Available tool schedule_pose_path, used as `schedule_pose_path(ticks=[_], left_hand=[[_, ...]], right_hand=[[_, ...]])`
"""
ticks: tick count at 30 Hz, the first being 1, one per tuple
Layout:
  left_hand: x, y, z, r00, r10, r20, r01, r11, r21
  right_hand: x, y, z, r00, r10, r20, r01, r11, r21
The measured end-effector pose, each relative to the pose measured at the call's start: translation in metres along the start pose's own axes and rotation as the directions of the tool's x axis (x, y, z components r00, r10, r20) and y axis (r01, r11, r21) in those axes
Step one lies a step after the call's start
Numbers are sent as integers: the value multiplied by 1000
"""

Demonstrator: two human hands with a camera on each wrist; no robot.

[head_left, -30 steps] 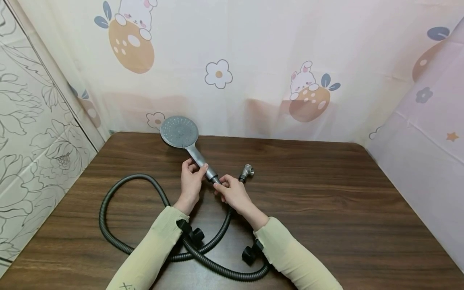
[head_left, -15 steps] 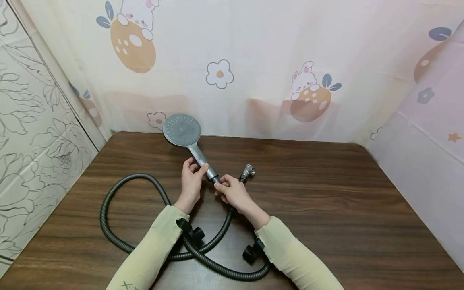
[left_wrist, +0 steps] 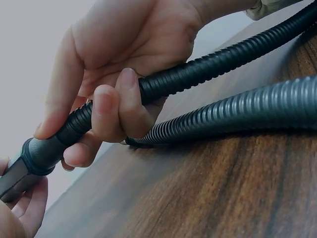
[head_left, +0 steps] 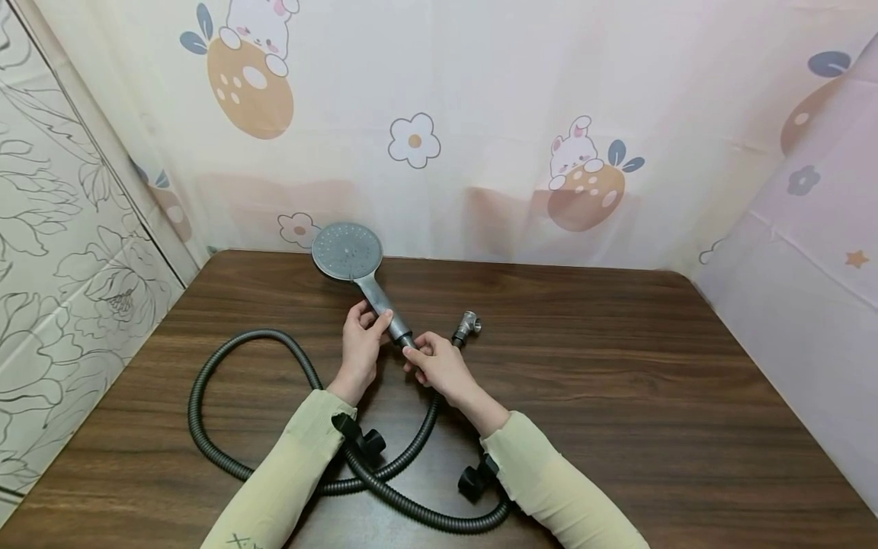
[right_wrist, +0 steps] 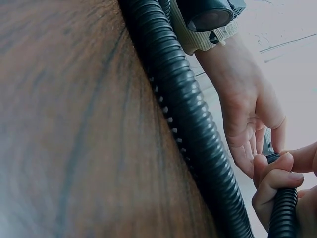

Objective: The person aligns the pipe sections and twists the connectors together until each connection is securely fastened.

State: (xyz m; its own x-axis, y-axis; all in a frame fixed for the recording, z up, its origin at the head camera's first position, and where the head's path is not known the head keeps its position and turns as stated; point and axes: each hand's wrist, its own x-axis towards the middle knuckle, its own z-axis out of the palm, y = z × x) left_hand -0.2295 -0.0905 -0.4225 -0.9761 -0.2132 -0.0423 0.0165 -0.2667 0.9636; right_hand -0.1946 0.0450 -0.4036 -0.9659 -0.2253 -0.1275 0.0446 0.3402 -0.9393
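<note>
A grey hand shower (head_left: 347, 252) is held at an angle over the table, its round spray face toward the head camera. My left hand (head_left: 359, 351) grips the lower part of its handle (head_left: 379, 300) between thumb and fingers. Just below, my right hand (head_left: 444, 370) pinches the collar where the black ribbed hose (head_left: 195, 404) meets the handle. In the left wrist view, the right thumb presses near the hose connector (left_wrist: 42, 152) while the other fingers (left_wrist: 129, 106) curl round the hose. The right wrist view shows both hands close together at this joint.
The hose lies in loops on the dark wooden table (head_left: 652, 396), passing beneath both forearms. Its other end carries a metal fitting (head_left: 469, 325) right of the hands. Black wrist cameras (head_left: 473, 482) sit close above the hose. A patterned curtain (head_left: 480, 137) hangs behind the table.
The spray face has shifted slightly to the right, and its tilt has changed a little. Both hands keep their hold at nearly the same spot, and the hose lies as before.
</note>
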Motion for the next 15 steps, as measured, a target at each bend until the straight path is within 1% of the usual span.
schedule_pose_path(ticks=[8,12,15], left_hand=[[0,-2,-1,1000,12,5,-12,999,38],[1,-3,0,1000,16,2,-16,999,40],[0,-2,0,1000,12,-2,-12,999,37]], right_hand=[[-1,-2,-1,1000,9,-1,-9,1000,17],[-1,-2,-1,1000,6,2,-6,1000,30],[-11,-14,-3,1000,-11,4,11,999,30]])
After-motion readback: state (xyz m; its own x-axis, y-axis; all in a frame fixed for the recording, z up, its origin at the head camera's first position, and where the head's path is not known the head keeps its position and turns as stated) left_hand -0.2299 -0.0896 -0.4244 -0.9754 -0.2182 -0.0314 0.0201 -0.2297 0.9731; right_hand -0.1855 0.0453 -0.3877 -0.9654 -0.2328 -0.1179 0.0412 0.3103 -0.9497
